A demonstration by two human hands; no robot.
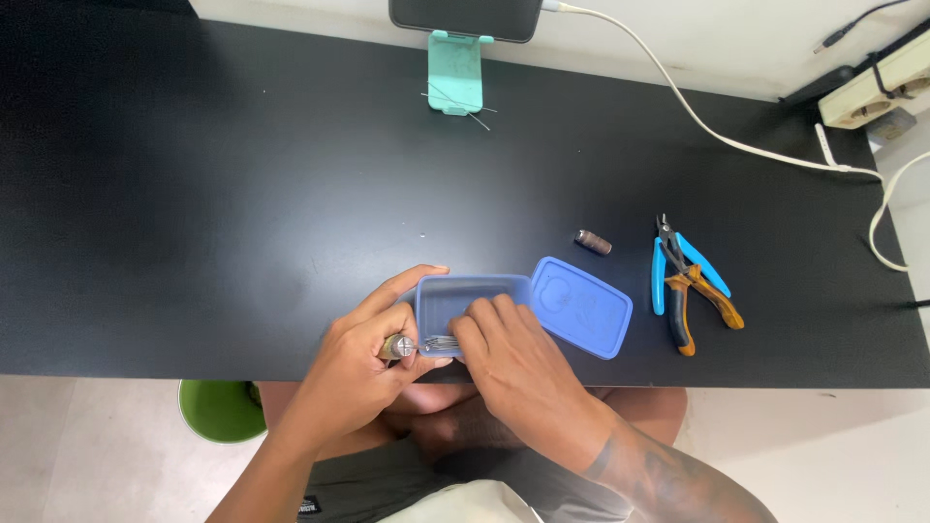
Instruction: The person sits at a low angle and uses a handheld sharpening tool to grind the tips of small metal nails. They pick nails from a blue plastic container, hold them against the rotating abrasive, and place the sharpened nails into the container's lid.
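Taking the open blue box (463, 298) near the table's front edge as the landmark: just left of it, the left hand (363, 363) is curled closed around a small metal-tipped piece (397, 346), pinched between thumb and fingers at the box's lower left corner. From that piece a bundle of thin metal pins (442, 343) runs rightward, its long axis level along the box's near wall. The right hand (513, 363) comes in over the box's near right corner, its fingertips closed narrowly on the free end of the pins, so both hands touch the same bundle from opposite ends. Right of the box, touching its corner, lies the blue lid (581, 306), flat and tilted. Farther right sit a small brown spool (593, 242), then blue-handled cutters (678, 266) crossed with orange-handled pliers (702, 310), well apart from either hand.
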